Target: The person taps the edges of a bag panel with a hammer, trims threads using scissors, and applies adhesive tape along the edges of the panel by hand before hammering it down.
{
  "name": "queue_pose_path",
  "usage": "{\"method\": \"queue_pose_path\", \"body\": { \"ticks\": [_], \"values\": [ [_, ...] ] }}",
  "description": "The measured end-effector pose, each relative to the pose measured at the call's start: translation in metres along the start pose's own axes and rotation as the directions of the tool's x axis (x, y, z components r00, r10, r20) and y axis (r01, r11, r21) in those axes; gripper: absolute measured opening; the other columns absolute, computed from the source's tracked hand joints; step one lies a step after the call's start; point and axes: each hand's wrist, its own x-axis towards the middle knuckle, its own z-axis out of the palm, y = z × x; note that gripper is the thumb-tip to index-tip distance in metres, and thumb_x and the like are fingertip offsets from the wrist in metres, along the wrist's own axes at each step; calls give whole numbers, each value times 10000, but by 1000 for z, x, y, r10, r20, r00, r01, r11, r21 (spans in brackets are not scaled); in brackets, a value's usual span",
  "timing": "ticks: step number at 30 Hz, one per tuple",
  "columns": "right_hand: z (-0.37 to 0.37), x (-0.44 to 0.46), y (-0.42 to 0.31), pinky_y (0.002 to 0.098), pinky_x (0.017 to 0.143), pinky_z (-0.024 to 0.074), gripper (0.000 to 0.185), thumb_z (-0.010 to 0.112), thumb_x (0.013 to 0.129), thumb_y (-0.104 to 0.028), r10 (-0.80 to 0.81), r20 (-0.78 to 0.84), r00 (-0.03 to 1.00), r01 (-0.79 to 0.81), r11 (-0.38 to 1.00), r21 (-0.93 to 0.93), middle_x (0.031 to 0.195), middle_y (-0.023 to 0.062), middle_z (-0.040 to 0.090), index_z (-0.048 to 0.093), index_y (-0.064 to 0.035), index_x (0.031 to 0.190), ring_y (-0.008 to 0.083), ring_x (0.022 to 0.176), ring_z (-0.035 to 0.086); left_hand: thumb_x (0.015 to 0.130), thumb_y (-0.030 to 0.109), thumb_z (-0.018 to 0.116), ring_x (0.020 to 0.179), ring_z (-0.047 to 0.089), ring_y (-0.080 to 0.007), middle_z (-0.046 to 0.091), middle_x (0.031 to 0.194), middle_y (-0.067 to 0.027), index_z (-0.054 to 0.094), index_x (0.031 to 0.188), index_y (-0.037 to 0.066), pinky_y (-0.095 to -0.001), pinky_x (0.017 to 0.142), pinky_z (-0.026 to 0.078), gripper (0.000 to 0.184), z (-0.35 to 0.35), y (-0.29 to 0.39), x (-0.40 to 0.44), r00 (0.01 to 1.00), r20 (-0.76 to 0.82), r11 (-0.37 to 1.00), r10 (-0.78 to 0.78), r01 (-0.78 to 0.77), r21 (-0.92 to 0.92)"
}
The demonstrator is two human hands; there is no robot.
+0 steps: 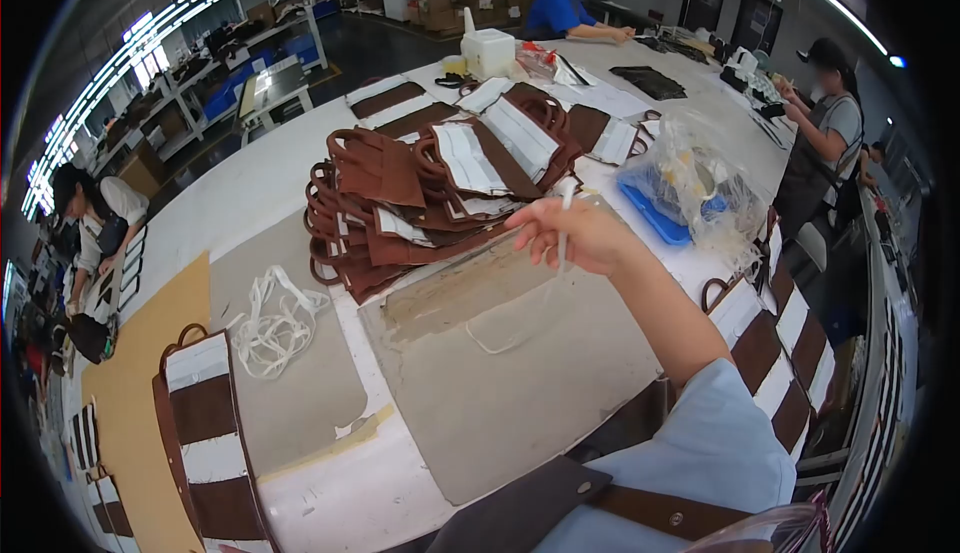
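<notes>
My right hand (578, 237) reaches out over the table with its fingers bent around a narrow white strip (567, 193). One end of the strip stands up above the hand; a thin pale length (490, 350) hangs or lies below, over the grey board (500, 403). Just beyond the fingers is a heap of brown pieces with looped handles (375, 173), several with white panels (470, 158). To the left, a tangle of white tape (275, 323) lies on another grey sheet (300, 403). My left hand is out of view.
A striped brown-and-white piece (205, 433) lies at left, similar ones (755, 343) at right. Beyond my hand are a blue tray (655, 208) with clear plastic bags (695, 173) and a white container (488, 54). Several people work around, including one in blue (556, 8).
</notes>
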Motion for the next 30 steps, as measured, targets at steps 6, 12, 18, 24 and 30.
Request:
{"method": "queue_pose_path", "body": {
  "ticks": [6,12,18,24,30],
  "values": [
    [-116,-19,-18,241,571,463,390,435,1052,-309,-316,-511,799,476,852,218,926,88,673,596,6,1215,144,697,617,975,44,492,1277,483,-268,536,1324,-153,509,1300,-21,-418,1090,368,332,16,121,-11,963,205,705,176,22,-709],
    [-240,73,35,357,706,525,356,443,1028,-283,213,-789,577,335,819,466,1139,214,538,583,-7,1203,306,906,583,957,80,521,1142,515,-277,546,1157,-141,578,1143,60,-523,1039,389,195,-82,284,16,656,129,-289,744,489,-823],
    [-346,152,125,477,860,508,412,536,957,-330,214,-860,464,378,830,411,1448,236,303,524,-98,1297,398,1097,469,936,181,628,1011,527,-316,512,935,-98,584,900,181,-505,904,466,57,-137,372,28,658,-143,-668,739,689,-281],
    [-391,186,144,423,763,551,528,581,953,-317,181,-924,336,571,742,353,1205,201,473,378,-105,1392,358,940,573,923,188,665,1037,514,-301,493,1012,-91,606,893,204,-475,931,458,68,-112,417,40,708,-326,-779,627,554,-295],
    [-434,194,137,367,702,597,557,530,1008,-347,119,-908,401,611,704,362,1274,231,505,323,-49,1430,338,974,659,898,259,719,1123,469,-303,486,1085,-89,660,904,200,-475,968,433,84,-100,420,70,664,-407,-771,627,456,-444]
  ]
}}
